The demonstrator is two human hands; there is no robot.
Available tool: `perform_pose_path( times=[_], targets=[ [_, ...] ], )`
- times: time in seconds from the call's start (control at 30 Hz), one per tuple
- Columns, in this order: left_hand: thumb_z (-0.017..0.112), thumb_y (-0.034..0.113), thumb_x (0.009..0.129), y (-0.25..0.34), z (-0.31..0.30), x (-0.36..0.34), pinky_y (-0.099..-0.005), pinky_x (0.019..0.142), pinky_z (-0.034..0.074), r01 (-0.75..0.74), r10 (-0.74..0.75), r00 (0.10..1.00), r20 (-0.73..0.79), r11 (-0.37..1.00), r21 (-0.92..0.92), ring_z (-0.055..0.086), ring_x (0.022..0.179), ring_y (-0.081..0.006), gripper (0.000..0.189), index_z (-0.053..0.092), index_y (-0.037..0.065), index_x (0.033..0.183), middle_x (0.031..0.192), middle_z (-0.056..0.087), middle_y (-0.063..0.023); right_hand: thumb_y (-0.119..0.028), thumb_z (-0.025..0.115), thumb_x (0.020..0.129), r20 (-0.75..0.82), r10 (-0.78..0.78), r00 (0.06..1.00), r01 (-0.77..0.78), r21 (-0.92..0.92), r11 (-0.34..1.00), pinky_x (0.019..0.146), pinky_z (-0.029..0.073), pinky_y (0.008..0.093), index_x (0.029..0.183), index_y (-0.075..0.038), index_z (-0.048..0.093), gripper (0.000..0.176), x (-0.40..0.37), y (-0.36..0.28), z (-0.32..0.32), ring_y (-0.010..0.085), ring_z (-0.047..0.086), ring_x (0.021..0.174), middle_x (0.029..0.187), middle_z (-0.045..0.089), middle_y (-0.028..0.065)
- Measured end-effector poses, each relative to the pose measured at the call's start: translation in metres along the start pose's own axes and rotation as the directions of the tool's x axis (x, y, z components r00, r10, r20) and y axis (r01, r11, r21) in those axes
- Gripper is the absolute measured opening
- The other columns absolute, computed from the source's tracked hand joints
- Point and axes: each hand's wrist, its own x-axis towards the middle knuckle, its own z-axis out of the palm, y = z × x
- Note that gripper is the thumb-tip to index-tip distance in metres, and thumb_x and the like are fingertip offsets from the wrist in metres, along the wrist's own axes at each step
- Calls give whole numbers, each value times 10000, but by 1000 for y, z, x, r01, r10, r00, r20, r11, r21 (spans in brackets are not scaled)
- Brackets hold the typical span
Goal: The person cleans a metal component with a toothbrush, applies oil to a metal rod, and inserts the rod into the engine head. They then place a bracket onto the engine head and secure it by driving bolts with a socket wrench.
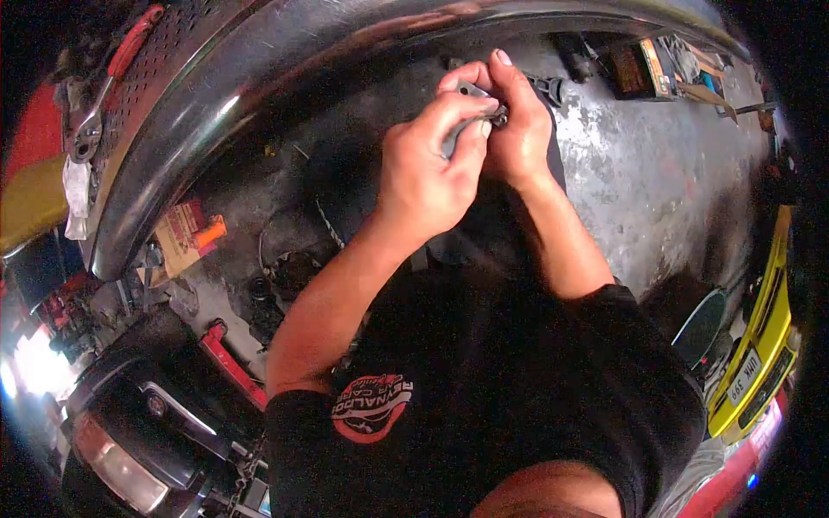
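Observation:
My left hand (427, 168) and my right hand (518, 129) meet in the upper middle of the head view. Together they pinch a small grey metal part (473, 91), which my fingers largely hide. My left thumb and fingers wrap its lower end and my right fingertips press on its top. Both forearms rise from my black shirt (484, 388) with a red round logo. Beneath the hands lies a stained concrete floor (656, 173).
A curved chrome guard (173, 129) arcs across the upper left, with red-handled pliers (95, 112) beside it. A cardboard box (181, 237), small dark parts (285, 276) and a red bar (229, 363) lie left. A headlight (121, 470) sits lower left; a yellow vehicle (760, 354) stands right.

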Motion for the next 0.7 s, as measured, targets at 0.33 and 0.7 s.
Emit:
perform_pose_path(
  times=[0.33, 0.7],
  targets=[
    [597, 152, 781, -11, -36, 21, -307, 505, 416, -647, 535, 724, 436, 307, 698, 473, 566, -167, 239, 618, 19, 978, 670, 457, -25, -378, 240, 999, -58, -15, 998, 1, -242, 970, 685, 439, 278, 826, -33, 672, 580, 3, -1, 7, 123, 546, 668, 739, 648, 52],
    [597, 11, 836, 3, 1, -1, -314, 769, 525, 234, -236, 972, 23, 943, -235, 662, 860, -211, 179, 618, -14, 1012, 899, 666, -134, -400, 231, 1015, -69, -3, 998, -2, -81, 997, 733, 474, 291, 853, -6, 640, 590, -4, -5, 3, 142, 577, 719, 804, 653, 70]
  ],
)
